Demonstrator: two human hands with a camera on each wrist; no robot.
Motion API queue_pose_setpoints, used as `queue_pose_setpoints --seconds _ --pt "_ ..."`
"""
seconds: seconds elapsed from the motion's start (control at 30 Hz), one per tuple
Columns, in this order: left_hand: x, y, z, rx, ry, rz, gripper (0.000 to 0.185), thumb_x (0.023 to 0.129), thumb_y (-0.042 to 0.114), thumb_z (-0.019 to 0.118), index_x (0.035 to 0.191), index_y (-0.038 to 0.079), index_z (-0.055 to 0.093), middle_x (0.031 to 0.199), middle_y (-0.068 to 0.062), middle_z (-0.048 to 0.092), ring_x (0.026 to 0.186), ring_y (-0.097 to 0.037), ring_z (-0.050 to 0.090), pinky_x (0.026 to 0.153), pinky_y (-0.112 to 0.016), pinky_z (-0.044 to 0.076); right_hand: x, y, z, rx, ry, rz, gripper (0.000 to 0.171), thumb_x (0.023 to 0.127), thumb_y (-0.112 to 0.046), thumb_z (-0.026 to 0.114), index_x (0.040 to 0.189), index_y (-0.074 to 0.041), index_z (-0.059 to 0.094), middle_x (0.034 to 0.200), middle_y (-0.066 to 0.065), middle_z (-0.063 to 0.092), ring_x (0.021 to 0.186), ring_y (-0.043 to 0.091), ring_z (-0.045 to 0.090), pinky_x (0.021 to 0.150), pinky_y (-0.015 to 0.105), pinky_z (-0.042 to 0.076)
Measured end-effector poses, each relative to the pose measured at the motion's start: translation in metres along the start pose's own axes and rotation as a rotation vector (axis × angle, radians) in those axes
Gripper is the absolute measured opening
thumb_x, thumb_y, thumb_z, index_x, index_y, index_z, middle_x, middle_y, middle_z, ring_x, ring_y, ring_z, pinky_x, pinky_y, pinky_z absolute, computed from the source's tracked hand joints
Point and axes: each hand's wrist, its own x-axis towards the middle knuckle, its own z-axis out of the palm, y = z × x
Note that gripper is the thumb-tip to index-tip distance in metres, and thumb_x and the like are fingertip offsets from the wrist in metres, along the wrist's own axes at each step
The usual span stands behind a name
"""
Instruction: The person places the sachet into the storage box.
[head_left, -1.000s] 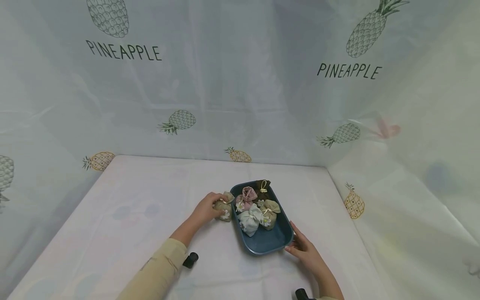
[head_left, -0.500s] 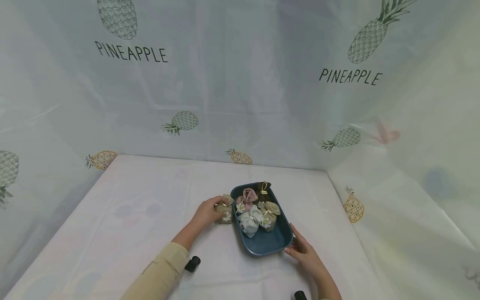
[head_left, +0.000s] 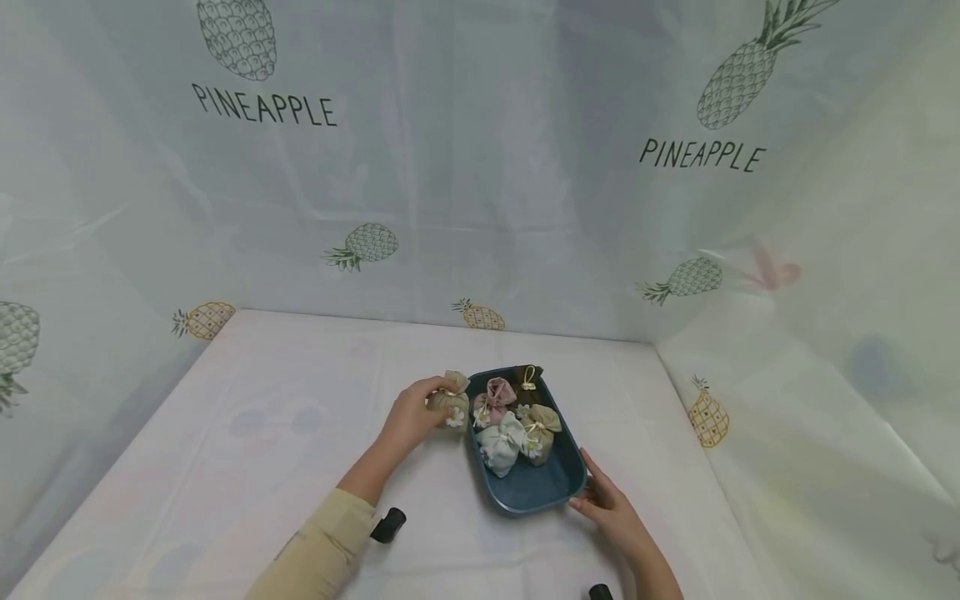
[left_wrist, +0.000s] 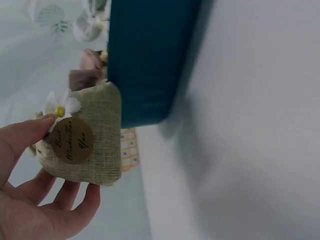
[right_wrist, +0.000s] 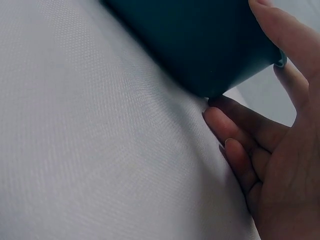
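My left hand [head_left: 408, 417] pinches a beige drawstring sachet [left_wrist: 102, 135] by thumb and fingers. It hangs above the table, just left of the blue tray [head_left: 525, 496]. A white fabric flower [left_wrist: 61, 107] and a round brown label reading "Best Wishes For You" show on it in the left wrist view. Inside the tray lie a pink sachet [head_left: 493, 400], a white sachet [head_left: 498, 450], another beige sachet [head_left: 542, 429] and a dark brown sachet [head_left: 527, 385]. Around the tray's near right corner, my right hand [head_left: 611, 508] holds with thumb and fingers.
A white cloth covers the table [head_left: 300, 467]. Behind and to the right hangs a pale curtain [head_left: 480, 167] printed with pineapples. Black wrist-camera pieces show beside the left wrist [head_left: 388, 525] and near the right wrist [head_left: 600, 592].
The beige sachet in my left hand has risen off the table beside the tray. My right hand stays at the tray's corner. The head view has shifted slightly.
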Motion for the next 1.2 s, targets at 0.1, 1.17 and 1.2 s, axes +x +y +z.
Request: queue_pose_setpoints --seconds 0.1,1.17,1.2 --pt "0.000 0.011 -0.002 -0.007 -0.003 0.007 0.031 0.081 0.006 0.079 0.108 0.018 0.070 0.126 -0.007 0.062 0.118 -0.028 0.055 0.092 -0.047 0.047 0.001 0.001 -0.001 0.004 -0.008 0.002 0.081 0.086 -0.011 0.075 0.153 -0.013 0.031 0.122 0.025 0.058 0.091 0.019 0.059 0.076 0.026 0.050" --pt "-0.031 0.068 0.072 -0.053 -0.225 0.147 0.029 0.081 0.017 0.081 0.106 0.028 0.070 0.114 0.011 0.064 0.113 -0.011 0.055 0.090 -0.034 0.048 0.001 -0.002 -0.001 0.029 -0.006 0.025 0.080 0.085 -0.011 0.075 0.153 -0.016 0.032 0.120 0.020 0.059 0.092 0.019 0.058 0.077 0.026 0.050" --pt "-0.031 0.068 0.075 -0.052 -0.228 0.149 0.029 0.081 0.017 0.081 0.106 0.028 0.070 0.113 0.012 0.064 0.112 -0.010 0.056 0.090 -0.034 0.048 0.001 -0.002 -0.001 0.033 -0.007 0.027 0.081 0.085 -0.010 0.075 0.153 -0.016 0.032 0.120 0.020 0.059 0.092 0.020 0.058 0.077 0.026 0.050"
